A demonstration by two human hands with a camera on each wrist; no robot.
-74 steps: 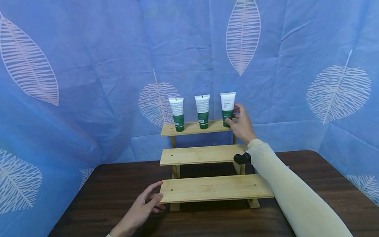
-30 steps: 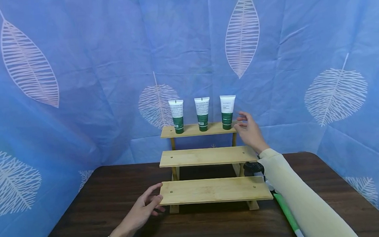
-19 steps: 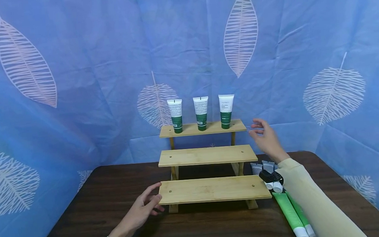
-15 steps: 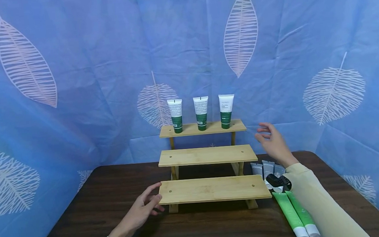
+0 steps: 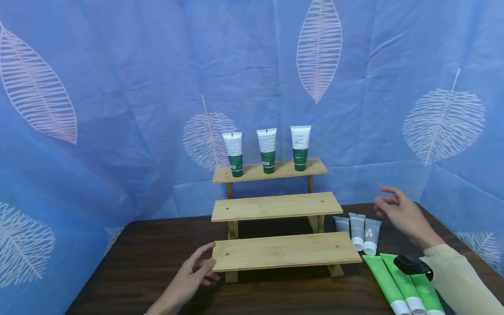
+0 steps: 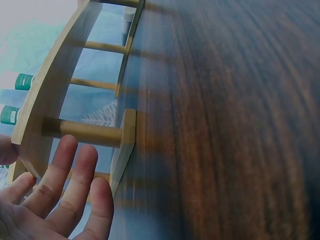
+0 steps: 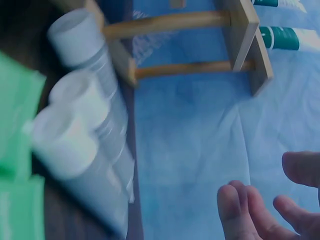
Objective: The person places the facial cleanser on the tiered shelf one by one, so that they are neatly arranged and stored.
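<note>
A three-tier wooden display stand (image 5: 287, 251) stands on the table. My left hand (image 5: 186, 279) holds the left end of its lowest shelf between thumb and index finger; the left wrist view shows the other fingers (image 6: 62, 160) loosely extended below the board. On the top shelf, three white-and-green cosmetic tubes (image 5: 267, 149) stand upright on their caps, spaced apart. My right hand (image 5: 403, 215) hovers above the table's right side, fingers loosely bent, holding nothing. Nearest it lie three grey tubes (image 5: 372, 232) with white caps, beside the stand. The right wrist view shows these tubes (image 7: 95, 145) blurred.
Three bright green tubes (image 5: 383, 280) with white caps lie side by side at the front right, partly under the right forearm. The dark wooden table (image 5: 125, 283) ends at a blue leaf-patterned cloth (image 5: 143, 111) behind the stand.
My right hand has let go of the rightmost white-and-green tube and moved right and down. The grey and green tubes have come into view from behind the arm. My left hand stays put.
</note>
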